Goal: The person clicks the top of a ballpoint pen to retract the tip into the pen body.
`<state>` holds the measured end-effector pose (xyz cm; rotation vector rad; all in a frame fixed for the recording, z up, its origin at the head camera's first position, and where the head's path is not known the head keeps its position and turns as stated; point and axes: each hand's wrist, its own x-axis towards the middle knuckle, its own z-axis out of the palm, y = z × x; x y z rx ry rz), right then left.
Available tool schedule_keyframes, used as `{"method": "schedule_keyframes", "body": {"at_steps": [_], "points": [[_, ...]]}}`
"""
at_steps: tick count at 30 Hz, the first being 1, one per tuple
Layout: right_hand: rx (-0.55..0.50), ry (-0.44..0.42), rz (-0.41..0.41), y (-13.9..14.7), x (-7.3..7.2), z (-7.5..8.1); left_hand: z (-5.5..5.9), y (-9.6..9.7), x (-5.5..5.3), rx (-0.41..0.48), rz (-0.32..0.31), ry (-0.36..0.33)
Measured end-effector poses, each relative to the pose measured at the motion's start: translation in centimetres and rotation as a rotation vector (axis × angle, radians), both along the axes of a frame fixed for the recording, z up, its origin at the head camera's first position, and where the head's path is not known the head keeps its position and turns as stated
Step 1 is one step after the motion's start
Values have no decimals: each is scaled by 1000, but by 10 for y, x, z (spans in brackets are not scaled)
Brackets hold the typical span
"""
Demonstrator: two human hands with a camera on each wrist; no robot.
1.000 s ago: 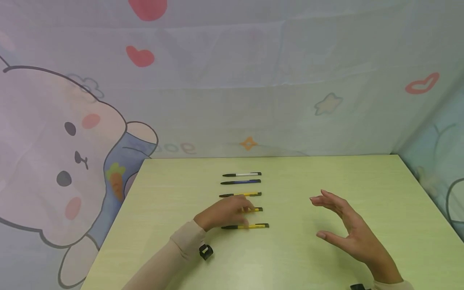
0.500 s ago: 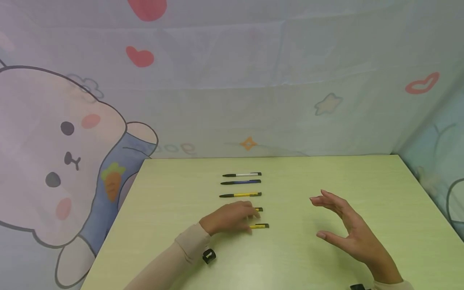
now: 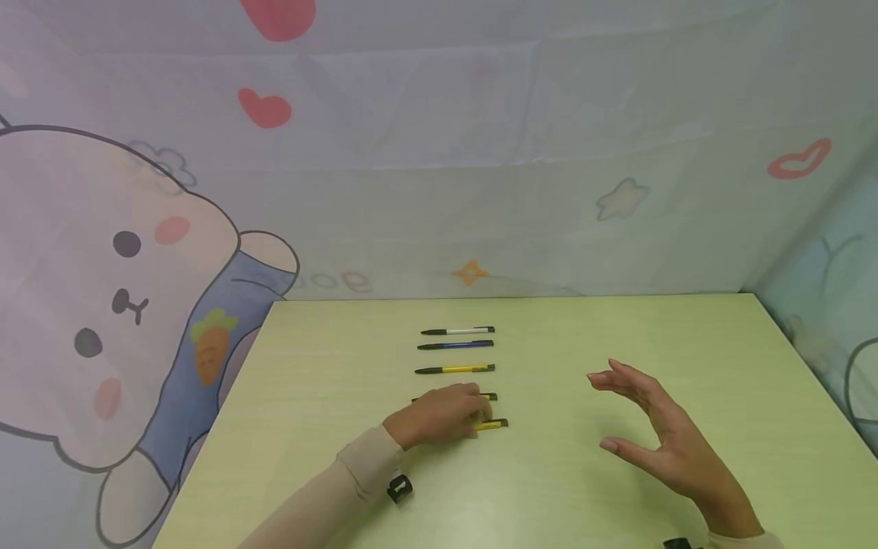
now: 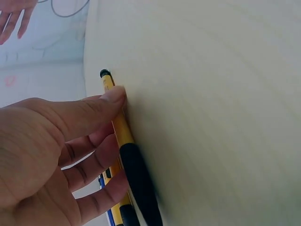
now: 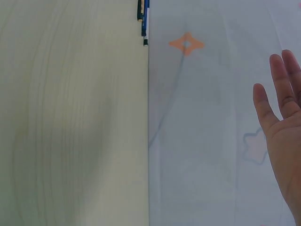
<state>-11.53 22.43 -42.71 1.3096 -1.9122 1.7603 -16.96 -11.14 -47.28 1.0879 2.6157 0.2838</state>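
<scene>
My left hand (image 3: 442, 415) pinches the nearest pen, a yellow one (image 4: 123, 132) with a black grip and black end, between thumb and fingers. In the head view only that pen's right end shows past the fingers. Just behind it lies a second yellow pen (image 3: 489, 396), mostly covered by the hand. Farther back, in a column of sideways pens, are a third yellow pen (image 3: 455, 369), a blue pen (image 3: 456, 345) and a white pen (image 3: 458, 331), each with a black tip. My right hand (image 3: 665, 438) hovers at the right with fingers apart and holds nothing.
The pens lie on a pale yellow-green table (image 3: 562, 488). A printed cloth (image 3: 411, 152) with hearts and a cartoon animal hangs behind the table's far edge and along the right side. A black band piece (image 3: 400, 486) sits at the left wrist.
My left hand has moved slightly right and closed on the nearest yellow pen, whose right end has shifted a little away from me. The right hand has stayed in place.
</scene>
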Motion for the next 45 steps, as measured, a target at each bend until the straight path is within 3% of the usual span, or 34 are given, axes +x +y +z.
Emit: {"method": "schedule_keyframes", "body": {"at_steps": [11, 17, 22, 33, 38, 45], "points": [[-5, 14, 10, 0, -2, 0, 3, 7, 4, 59, -13, -22], [-1, 3, 0, 0, -1, 0, 1, 12, 5, 57, -43, 12], [5, -5, -6, 0, 0, -1, 1, 14, 6, 60, -30, 17], [7, 9, -2, 0, -1, 0, 12, 16, 8, 138, -24, 42], [10, -5, -14, 1, 1, 1, 18, 16, 8, 187, -6, 14], [10, 1, -7, 1, -1, 1, 24, 17, 8, 281, 42, -80]]}}
